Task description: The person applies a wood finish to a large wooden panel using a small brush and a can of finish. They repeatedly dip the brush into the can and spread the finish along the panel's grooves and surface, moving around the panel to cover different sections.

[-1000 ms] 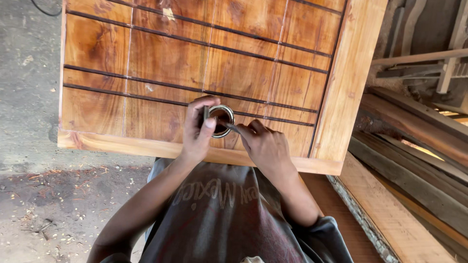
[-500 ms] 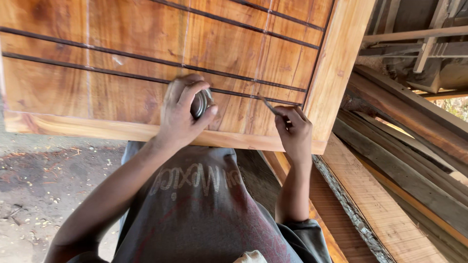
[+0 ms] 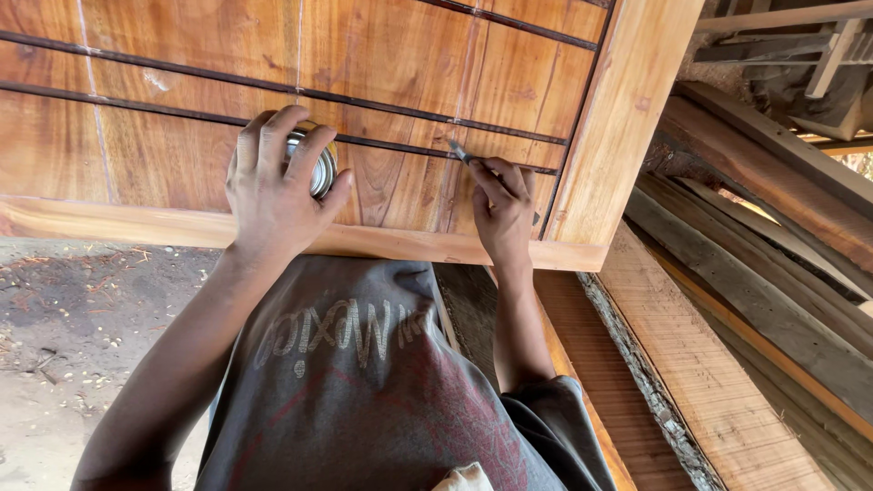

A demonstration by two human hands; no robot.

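A large wooden panel [image 3: 182,136] of reddish-brown boards, with dark grooves across it and a pale frame, lies in front of me. My left hand [image 3: 273,195] grips a small round metal tin [image 3: 320,166] resting on the panel near its front rail. My right hand [image 3: 503,214] holds a thin tool with a pointed tip [image 3: 461,153], like a pencil or small brush, pressed to a dark groove near the panel's right stile. The tool's rear end is hidden in my fingers.
Long rough planks [image 3: 700,382] and timber lengths [image 3: 773,300] lie stacked to the right, under and beside the panel. Dusty ground with wood chips [image 3: 64,327] shows at the left. My dark printed shirt [image 3: 364,382] fills the lower middle.
My hands have drawn apart: the right hand moved right from the tin to the groove by the stile. The left hand stays on the tin. The view shifted left and down.
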